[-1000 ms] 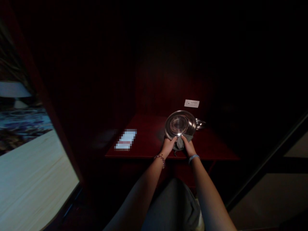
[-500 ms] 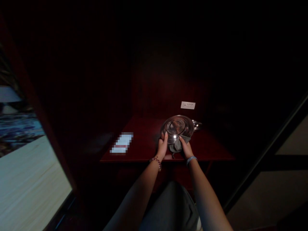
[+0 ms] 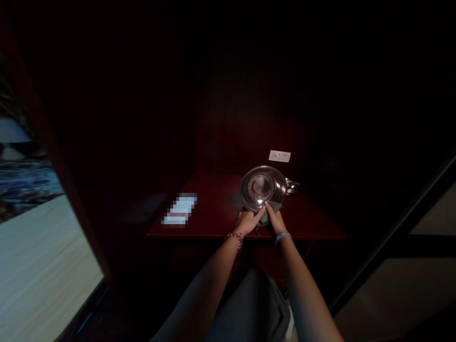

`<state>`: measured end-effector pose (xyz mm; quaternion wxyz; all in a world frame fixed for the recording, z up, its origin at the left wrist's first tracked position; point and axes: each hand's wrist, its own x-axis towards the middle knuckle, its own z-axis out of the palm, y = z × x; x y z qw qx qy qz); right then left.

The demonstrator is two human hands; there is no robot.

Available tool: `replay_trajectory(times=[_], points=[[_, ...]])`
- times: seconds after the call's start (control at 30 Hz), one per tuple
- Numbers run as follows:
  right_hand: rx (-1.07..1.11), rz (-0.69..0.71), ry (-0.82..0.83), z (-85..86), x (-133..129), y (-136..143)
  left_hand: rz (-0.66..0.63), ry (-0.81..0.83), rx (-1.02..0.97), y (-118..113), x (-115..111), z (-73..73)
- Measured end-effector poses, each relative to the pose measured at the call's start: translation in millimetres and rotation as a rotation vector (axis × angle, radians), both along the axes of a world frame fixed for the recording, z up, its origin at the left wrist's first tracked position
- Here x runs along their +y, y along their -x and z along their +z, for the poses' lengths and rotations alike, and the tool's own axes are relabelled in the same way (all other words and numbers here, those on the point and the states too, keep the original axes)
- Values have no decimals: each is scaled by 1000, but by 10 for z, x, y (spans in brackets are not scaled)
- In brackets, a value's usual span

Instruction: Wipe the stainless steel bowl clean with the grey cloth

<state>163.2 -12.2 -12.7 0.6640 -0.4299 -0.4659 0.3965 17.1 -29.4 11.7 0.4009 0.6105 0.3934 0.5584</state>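
A shiny round metal bowl (image 3: 261,186) is held up over the dark red desk, tilted so that its round face shows toward me. My left hand (image 3: 248,220) grips the near rim, thumb on the face and fingers hidden beneath. Close beside it, my right hand (image 3: 275,218) pinches the rim at the lower right through a grey cloth (image 3: 264,221). Part of the cloth hangs below the bowl between my hands. The two thumbs nearly meet at the rim.
Behind the bowl to the right, more shiny metalware (image 3: 292,186) rests on the desk (image 3: 210,209). A blurred-out pale sheet (image 3: 180,209) lies at the left. A white socket plate (image 3: 280,156) is on the back wall. Dark panels flank the desk; a pale wooden surface (image 3: 46,266) lies left.
My left hand has slid along the rim to the right, toward my right thumb. The bowl has turned and tilted a little, its face now more toward me.
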Motion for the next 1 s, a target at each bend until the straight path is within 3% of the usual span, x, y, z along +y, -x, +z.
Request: replay_trajectory(times=[0.17,0.4,0.5,0.7,0.9,1.0], points=[[3,24,4,1,2,7,47,-9,-5,-9,48,-36],[22,60,-16,-3,4,18,22,29,397,21,34,-4],[22,91,-22,1,2,29,24,21,464,18,46,-5],[36,85,-5,33,-15,39,103,114,300,-44,134,-23],[69,22,-5,8,-5,16,14,171,1,-53,167,-2],[79,23,-2,8,-4,24,43,122,-134,-21,156,11]])
